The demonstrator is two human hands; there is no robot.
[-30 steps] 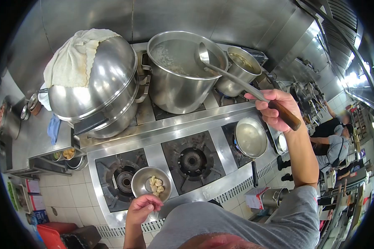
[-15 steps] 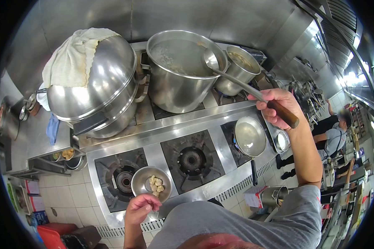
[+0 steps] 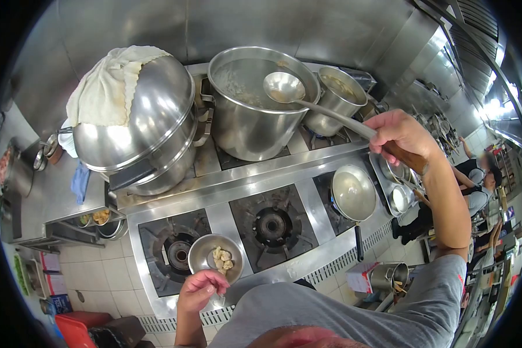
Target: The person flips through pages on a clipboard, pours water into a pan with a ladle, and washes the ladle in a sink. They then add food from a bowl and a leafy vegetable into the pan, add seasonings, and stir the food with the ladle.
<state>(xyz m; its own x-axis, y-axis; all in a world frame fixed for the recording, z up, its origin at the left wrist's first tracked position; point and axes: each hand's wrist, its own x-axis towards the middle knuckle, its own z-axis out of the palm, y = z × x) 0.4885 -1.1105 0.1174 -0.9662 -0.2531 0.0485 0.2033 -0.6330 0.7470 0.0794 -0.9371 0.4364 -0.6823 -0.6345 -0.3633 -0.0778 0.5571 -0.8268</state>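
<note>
Three steel vessels stood along the back of the stove (image 3: 223, 220), which put the front burners (image 3: 272, 226) closest to the body. Biggest was the dome-lidded pot (image 3: 156, 124) on the left, cloth (image 3: 107, 87) draped on top, probably handy against hot metal. Next was the tall pot (image 3: 246, 136) with cloudy liquid (image 3: 243, 75), then a smaller pot (image 3: 322, 123) just beside it. The right hand (image 3: 403, 136) was clamped around the wooden end of a long ladle (image 3: 342, 120), so the grip sat well off the heat while the scoop hung over the tall pot's mouth. Down front, a metal bowl (image 3: 198, 255) overlapped the left burner, left hand (image 3: 200, 288) at its near rim; honestly couldn't tell if those fingers were pinching it. Smallest: pale chunks (image 3: 222, 259) huddled inside, penned by the curved wall.
</note>
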